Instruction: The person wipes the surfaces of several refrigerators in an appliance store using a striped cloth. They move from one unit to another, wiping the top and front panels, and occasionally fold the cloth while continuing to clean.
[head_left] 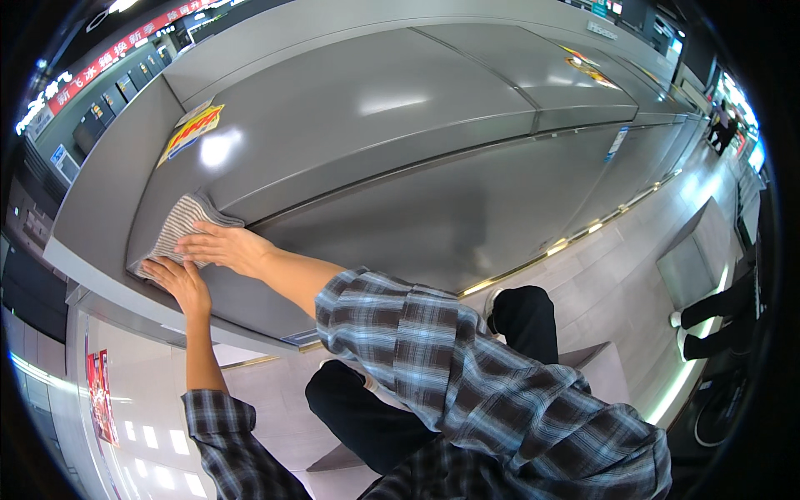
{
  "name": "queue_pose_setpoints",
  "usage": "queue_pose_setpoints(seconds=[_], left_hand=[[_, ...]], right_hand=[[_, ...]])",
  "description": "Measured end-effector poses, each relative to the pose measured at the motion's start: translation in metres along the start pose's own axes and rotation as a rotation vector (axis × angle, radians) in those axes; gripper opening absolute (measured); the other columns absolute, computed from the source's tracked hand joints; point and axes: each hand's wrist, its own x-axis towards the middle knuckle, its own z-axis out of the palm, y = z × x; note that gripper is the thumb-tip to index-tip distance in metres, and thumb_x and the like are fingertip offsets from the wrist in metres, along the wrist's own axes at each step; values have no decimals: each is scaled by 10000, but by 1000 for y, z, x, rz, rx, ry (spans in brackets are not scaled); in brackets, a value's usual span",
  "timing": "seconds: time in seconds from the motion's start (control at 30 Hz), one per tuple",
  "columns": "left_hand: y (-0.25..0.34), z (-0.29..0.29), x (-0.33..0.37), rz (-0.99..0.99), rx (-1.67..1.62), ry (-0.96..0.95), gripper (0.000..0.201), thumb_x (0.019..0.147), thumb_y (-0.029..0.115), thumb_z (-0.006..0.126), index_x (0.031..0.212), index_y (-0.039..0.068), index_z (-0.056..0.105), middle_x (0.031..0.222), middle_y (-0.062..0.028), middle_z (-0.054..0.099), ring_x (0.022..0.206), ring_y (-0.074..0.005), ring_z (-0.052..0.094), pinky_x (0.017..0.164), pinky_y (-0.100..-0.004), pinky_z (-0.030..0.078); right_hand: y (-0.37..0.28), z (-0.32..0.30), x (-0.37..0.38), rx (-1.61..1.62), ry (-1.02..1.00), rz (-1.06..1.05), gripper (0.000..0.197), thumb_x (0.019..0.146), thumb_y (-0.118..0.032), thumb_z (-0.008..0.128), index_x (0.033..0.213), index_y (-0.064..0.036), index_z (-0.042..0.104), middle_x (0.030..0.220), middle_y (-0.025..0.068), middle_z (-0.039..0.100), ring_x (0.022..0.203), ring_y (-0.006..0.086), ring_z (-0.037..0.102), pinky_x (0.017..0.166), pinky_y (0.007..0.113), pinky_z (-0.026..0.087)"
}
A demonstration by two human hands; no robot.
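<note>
A grey-and-white striped cloth [179, 227] lies bunched on a glossy grey counter [333, 125], in the corner by its raised left rim. My right hand [227, 248] rests on the cloth from the right, fingers stretched out and pressed down. Just below it, my left hand [185, 287] touches the lower edge of the cloth with its fingers extended. The two hands nearly meet, the right fingertips lying close above the left fingers. Neither hand is wrapped around the cloth. Part of the cloth is hidden beneath the fingers.
A yellow-and-red label [193, 129] sticks to the counter above the cloth, and another label [587, 68] lies at the far right. A pale rim [150, 296] borders the left end. A grey stool [696, 258] stands on the tiled floor near another person's dark-clad legs [721, 312].
</note>
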Motion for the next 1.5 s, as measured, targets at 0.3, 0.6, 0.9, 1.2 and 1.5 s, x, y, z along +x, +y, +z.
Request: queue_pose_setpoints(seconds=[0.3,0.6,0.9,1.2,1.5], left_hand=[[36,3,-9,13,-58,-51,764,1026,432,291,1451,-163,71,1519,-391,-78,1434,-506,-93,1153,-575,-23],[75,0,-13,60,-81,-125,759,1002,417,385,1493,-78,87,1521,-385,-94,1430,-515,-104,1126,-639,-22],[114,-21,-13,111,-85,9,665,937,389,550,1419,-8,321,1488,-294,179,1427,-455,98,1127,-626,112],[129,-38,-10,117,-68,-48,607,924,390,549,1391,38,387,1432,-249,301,1396,-394,203,1108,-592,112],[153,-47,-9,242,-168,-38,583,861,327,610,1367,83,457,1393,-238,367,1364,-388,270,1112,-581,141]], right_hand=[[11,10,-29,33,9,-37,652,994,-421,312,1557,-199,71,1625,-65,-58,1492,182,-88,1209,460,-85],[22,14,-67,172,28,15,722,965,-419,422,1556,-163,98,1628,-22,50,1494,154,26,1227,408,-1],[32,7,-88,290,149,156,717,871,-378,586,1485,-113,326,1516,-5,331,1407,157,249,1196,365,185],[28,8,-98,332,213,329,633,810,-292,662,1388,-151,445,1313,-12,456,1232,146,405,1089,360,305],[38,-2,-120,403,162,501,542,813,-241,670,1310,-141,479,1240,16,482,1179,191,448,1067,408,330]])
